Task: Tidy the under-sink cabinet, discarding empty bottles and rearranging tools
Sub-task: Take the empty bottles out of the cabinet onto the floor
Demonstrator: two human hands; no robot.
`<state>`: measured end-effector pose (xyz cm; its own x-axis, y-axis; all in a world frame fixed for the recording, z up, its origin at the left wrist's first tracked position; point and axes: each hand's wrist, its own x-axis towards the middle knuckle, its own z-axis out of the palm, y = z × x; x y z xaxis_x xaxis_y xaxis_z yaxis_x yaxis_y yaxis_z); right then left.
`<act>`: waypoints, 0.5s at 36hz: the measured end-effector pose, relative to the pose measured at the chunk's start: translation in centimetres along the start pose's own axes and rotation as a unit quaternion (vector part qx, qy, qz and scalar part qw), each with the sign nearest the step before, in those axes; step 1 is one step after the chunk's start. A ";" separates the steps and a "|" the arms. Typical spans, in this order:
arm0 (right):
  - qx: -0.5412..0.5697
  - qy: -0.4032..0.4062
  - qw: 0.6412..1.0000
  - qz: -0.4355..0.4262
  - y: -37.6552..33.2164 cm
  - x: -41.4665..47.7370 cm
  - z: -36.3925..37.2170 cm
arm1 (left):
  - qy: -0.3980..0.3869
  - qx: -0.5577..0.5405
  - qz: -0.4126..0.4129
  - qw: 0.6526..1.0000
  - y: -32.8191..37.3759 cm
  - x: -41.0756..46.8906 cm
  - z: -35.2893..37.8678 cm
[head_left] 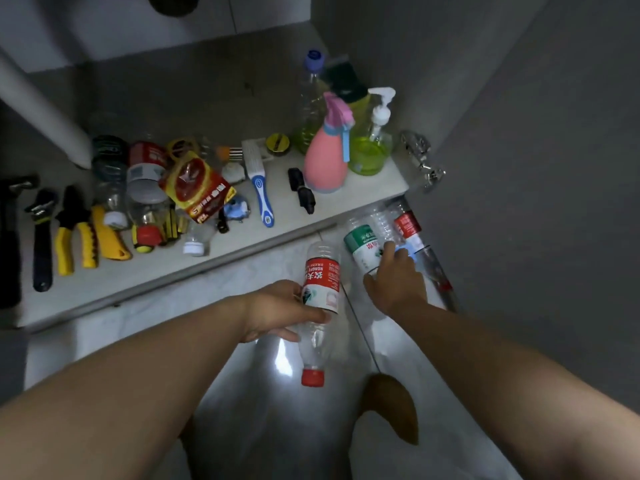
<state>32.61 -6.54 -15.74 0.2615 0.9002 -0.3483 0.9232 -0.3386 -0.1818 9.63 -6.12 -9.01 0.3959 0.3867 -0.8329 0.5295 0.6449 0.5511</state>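
Low over the pale floor tiles point(166, 306), just outside the cabinet, the left hand point(277, 311) grips a red-labelled bottle point(320, 284) round its middle, thumb over the near side of the label. The bottle is clear and tilted, its red cap point(312, 377) pointing back towards the person. To the right, the right hand point(396, 285) reaches onto a cluster of bottles lying on the tiles against the open cabinet door point(519, 168). Its fingers lie across a green-labelled bottle point(362, 242), with a red-banded bottle point(408, 225) just beside it. Whether those fingers curl round anything or only rest there cannot be told.

Beyond the hands, the white cabinet floor point(349, 202) holds the rest. At its right end stand a pink spray bottle point(327, 157), a green pump bottle point(369, 148) and, behind them, a tall clear bottle point(311, 95) with a blue cap. A blue-and-white brush point(262, 199) lies near the middle, and a small black tool point(302, 190) lies between it and the pink sprayer. Further left, a red-and-yellow packet point(197, 188) rests on a heap of clear bottles lying on their sides. At the left end the tools lie side by side: a yellow utility knife point(109, 239), yellow-handled pliers point(74, 233), a black wrench point(43, 237) and a hammer point(10, 237) at the edge of view. A white pipe point(45, 112) comes down behind them, and a metal hinge point(420, 157) sits on the door side.
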 end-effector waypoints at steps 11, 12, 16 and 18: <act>-0.196 0.007 0.949 -0.247 2.1 -1.0 2.1 | 0.065 0.003 -0.007 0.998 -0.9 2.3 0.2; -0.208 -0.015 0.947 -0.246 2.3 -1.1 2.2 | 0.065 0.003 -0.006 0.998 -0.8 2.4 0.3; -0.241 -0.060 0.945 -0.211 2.5 -0.9 2.4 | 0.061 -0.005 0.000 0.998 -0.4 2.8 0.4; -0.250 -0.063 0.946 -0.197 2.3 -0.7 2.3 | 0.057 0.000 0.006 0.998 -0.1 3.2 0.5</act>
<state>33.90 -8.62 -17.99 -0.1373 0.8789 -0.4568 0.9682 0.2165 0.1257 11.21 -5.33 -11.68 0.3140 0.4672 -0.8265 0.5258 0.6392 0.5611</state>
